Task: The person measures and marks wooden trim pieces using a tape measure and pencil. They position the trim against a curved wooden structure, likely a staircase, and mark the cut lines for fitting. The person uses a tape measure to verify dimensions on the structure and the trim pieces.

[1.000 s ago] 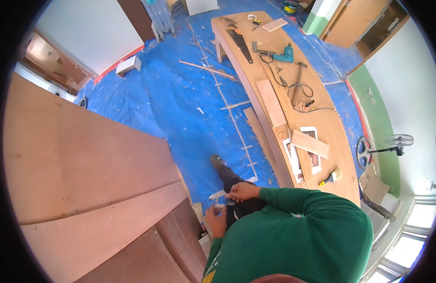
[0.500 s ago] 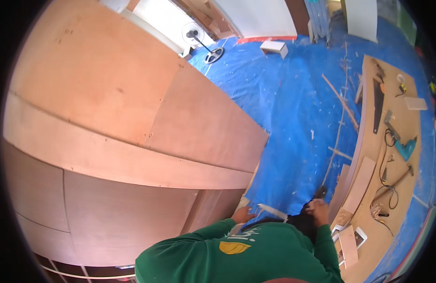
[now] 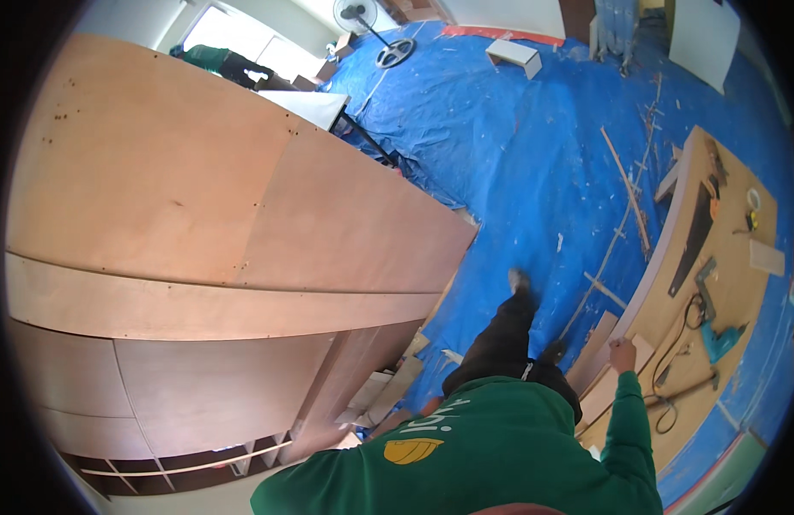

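Fingers of the right hand (image 3: 622, 354) look curled, touching the near edge of a pale wood offcut (image 3: 616, 388) at the end of the long plywood bench (image 3: 740, 283). Too small to tell whether they actually grip it or just rest on it. Left hand isn't visible, hidden somewhere under the green sweatshirt (image 3: 491, 455), so no call on its state.

Layout:
- Offcut lies at the bench's near end, with more loose boards just beside it.
- Further along the bench: handsaw (image 3: 694, 236), teal power drill (image 3: 721, 339) with a black cable (image 3: 676, 378) looping back toward the hand, tape measure (image 3: 751, 199).
- Large plywood cabinet (image 3: 199, 257) on the person's left, well apart from the right hand.
- Blue tarp (image 3: 517, 154) covers the floor, littered with thin wood strips (image 3: 624, 189) and chips. One shoe (image 3: 519, 280) is planted forward on it.

Risks as I read them:
- Body looks stretched, one leg forward, arm reaching right. Tarp plus loose strips underfoot means a slip or trip if weight shifts fast.
- Cable loop sits near the offcut. Dragging the board could snag it and pull the drill along the bench.
- Offcut lies at the bench's end among loose pieces. A half grip could tip it, or a neighbouring piece, onto the floor.
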A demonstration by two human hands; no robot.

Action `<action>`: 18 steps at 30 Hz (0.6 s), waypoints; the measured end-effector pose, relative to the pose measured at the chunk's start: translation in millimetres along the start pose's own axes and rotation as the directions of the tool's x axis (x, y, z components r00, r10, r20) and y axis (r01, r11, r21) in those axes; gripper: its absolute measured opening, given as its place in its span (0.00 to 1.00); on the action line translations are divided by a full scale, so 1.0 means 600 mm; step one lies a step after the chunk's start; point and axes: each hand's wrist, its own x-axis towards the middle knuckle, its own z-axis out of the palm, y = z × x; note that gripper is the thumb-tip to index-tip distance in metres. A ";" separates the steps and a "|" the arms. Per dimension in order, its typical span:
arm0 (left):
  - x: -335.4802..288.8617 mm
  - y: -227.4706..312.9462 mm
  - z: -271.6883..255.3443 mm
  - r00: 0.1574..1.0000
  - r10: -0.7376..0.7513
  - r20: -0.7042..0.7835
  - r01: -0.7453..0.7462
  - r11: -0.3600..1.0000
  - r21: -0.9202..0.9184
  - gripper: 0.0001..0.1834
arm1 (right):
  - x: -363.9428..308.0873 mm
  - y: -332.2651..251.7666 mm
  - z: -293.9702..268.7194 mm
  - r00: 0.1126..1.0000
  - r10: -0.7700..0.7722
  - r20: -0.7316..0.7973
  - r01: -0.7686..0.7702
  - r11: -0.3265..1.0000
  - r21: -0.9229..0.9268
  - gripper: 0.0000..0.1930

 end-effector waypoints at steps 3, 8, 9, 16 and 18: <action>0.112 0.073 -0.016 0.993 0.114 -0.021 -0.116 0.990 -0.080 0.21 | 0.074 0.038 0.063 0.996 0.051 -0.079 -0.061 0.989 -0.133 0.17; 0.351 0.125 -0.080 0.866 0.499 0.015 -0.492 0.848 0.196 0.15 | 0.114 0.106 0.123 0.887 -0.445 -0.120 0.394 0.867 -0.306 0.18; 0.395 0.141 -0.118 0.804 0.592 0.052 -0.565 0.734 0.376 0.15 | 0.117 0.076 0.098 0.906 -0.423 -0.026 0.394 0.864 -0.314 0.13; 0.595 0.530 -0.359 0.989 0.097 0.112 -0.030 0.871 -0.490 0.11 | 0.166 -0.053 -0.210 0.858 0.362 -0.364 -0.423 0.901 -0.102 0.20; 0.660 0.646 -0.437 0.991 0.055 0.120 0.020 0.838 -0.546 0.14 | 0.208 -0.084 -0.293 0.790 0.407 -0.458 -0.447 0.894 0.025 0.19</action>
